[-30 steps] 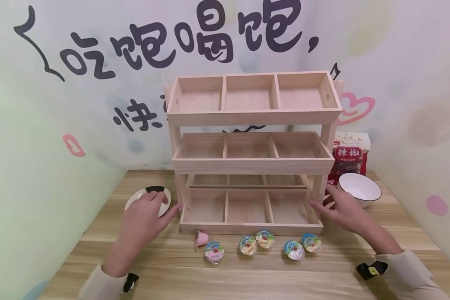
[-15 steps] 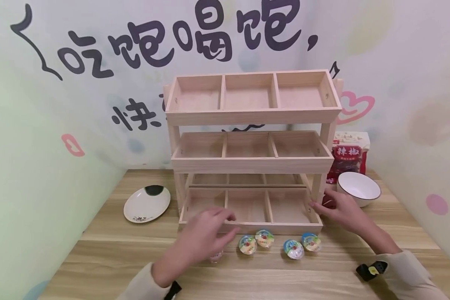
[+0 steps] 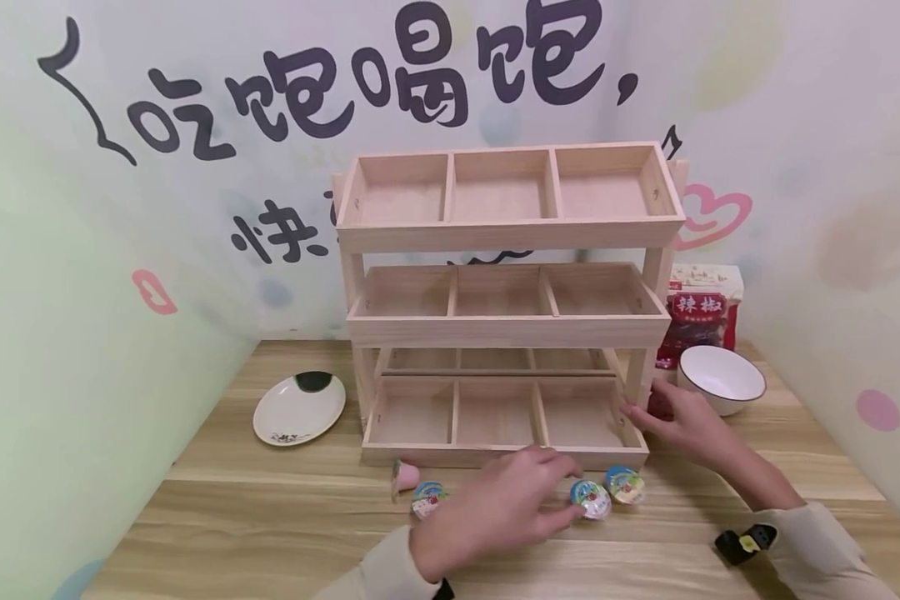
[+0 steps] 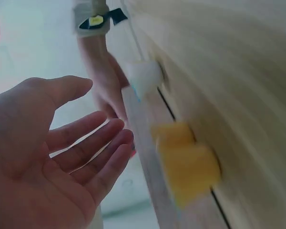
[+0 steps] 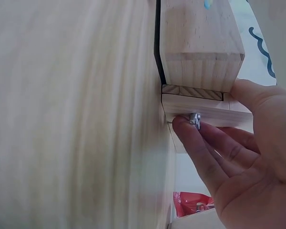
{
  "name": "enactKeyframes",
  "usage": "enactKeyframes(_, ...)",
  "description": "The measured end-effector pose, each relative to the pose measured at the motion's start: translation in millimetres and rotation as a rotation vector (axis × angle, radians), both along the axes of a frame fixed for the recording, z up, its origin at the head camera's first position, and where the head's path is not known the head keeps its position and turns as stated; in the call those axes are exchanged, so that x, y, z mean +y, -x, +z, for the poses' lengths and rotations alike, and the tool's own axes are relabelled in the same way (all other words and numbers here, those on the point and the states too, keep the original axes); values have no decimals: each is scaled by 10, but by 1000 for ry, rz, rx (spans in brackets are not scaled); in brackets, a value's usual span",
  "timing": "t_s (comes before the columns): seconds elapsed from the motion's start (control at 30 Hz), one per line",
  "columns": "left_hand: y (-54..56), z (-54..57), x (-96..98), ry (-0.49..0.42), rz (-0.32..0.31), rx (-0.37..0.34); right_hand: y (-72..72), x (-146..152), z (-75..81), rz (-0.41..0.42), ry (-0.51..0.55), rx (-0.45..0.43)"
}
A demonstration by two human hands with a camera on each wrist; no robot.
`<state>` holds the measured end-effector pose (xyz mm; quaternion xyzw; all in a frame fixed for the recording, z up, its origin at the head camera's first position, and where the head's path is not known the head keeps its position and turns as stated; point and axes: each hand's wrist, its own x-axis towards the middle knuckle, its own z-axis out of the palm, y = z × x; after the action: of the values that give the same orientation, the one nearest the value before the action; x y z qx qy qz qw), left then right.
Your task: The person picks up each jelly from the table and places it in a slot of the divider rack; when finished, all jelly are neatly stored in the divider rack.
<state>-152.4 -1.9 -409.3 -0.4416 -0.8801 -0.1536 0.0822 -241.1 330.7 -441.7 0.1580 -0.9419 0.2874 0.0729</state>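
Observation:
A three-tier wooden rack (image 3: pixel 506 333) with divided trays stands at the middle of the table. My right hand (image 3: pixel 690 425) holds its lower right leg; in the right wrist view the thumb lies against the wood and a fingertip is beside a metal bolt (image 5: pixel 195 120). My left hand (image 3: pixel 502 504) hovers over the row of small jelly cups in front of the rack, fingers loosely spread and holding nothing. It hides the middle cups in the head view. A blue-lidded jelly cup (image 3: pixel 590 500) is just right of its fingers. Blurred yellow jelly cups (image 4: pixel 188 167) appear in the left wrist view.
Another jelly cup (image 3: pixel 625 485) sits at the right of the row; a pink cup (image 3: pixel 407 477) lies tipped on its side at the left. A white plate (image 3: pixel 300 408) is left of the rack. A white bowl (image 3: pixel 722 377) and a red food bag (image 3: pixel 697 312) stand right.
My left hand has let go of the rack's left side and swept right across the front, over the jelly cups. My right hand stays at the rack's right leg.

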Motion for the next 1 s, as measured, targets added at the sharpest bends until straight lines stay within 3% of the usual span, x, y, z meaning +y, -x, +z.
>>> enactKeyframes(0.1, -8, -43, 174, 28, 8, -3, -5, 1, -8, -6, 1, -4)
enactKeyframes(0.2, -31, -92, 304, 42, 55, 34, -8, -7, -19, -8, 2, -10)
enactKeyframes(0.37, -74, -172, 398, 75, 109, 59, -24, -22, -15, -6, 1, 6)
enactKeyframes(0.77, -49, -170, 368, 106, -11, 2, -43, 38, 11, 1, 22, -39)
enactKeyframes(1.0, 1, -85, 286, 82, -99, 31, -12, 22, -7, 13, 24, -25)
